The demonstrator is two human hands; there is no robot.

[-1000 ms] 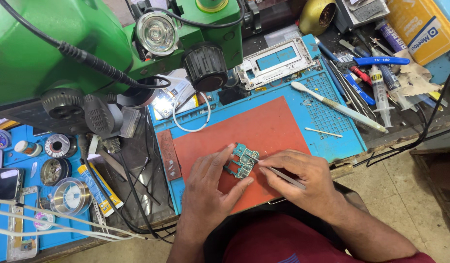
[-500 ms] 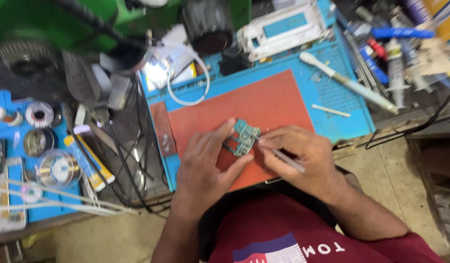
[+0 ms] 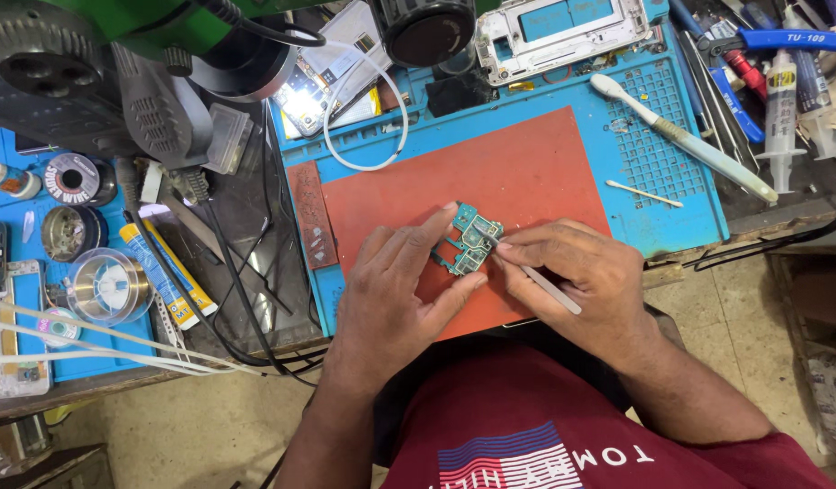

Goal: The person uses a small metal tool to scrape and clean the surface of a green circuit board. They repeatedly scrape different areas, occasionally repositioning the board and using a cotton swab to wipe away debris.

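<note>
A small green circuit board (image 3: 470, 240) lies on the red mat (image 3: 490, 172) near the bench's front edge. My left hand (image 3: 402, 281) pins the board between forefinger and thumb. My right hand (image 3: 576, 272) grips a thin metal tool (image 3: 538, 275), probably tweezers, with its tip touching the board's right side. The red mat rests on a blue work mat (image 3: 658, 154).
A green microscope (image 3: 119, 54) overhangs the back left. A white phone frame (image 3: 563, 27), a toothbrush (image 3: 681, 138), a syringe (image 3: 780, 100) and hand tools (image 3: 735, 63) sit at the back right. Solder spools (image 3: 74, 177), tubes (image 3: 160, 272) and cables (image 3: 219, 299) crowd the left.
The view has dipped and shifted toward me, so the bench sits higher in frame. Both hands stay on the board; the tool tip stays at its right side.
</note>
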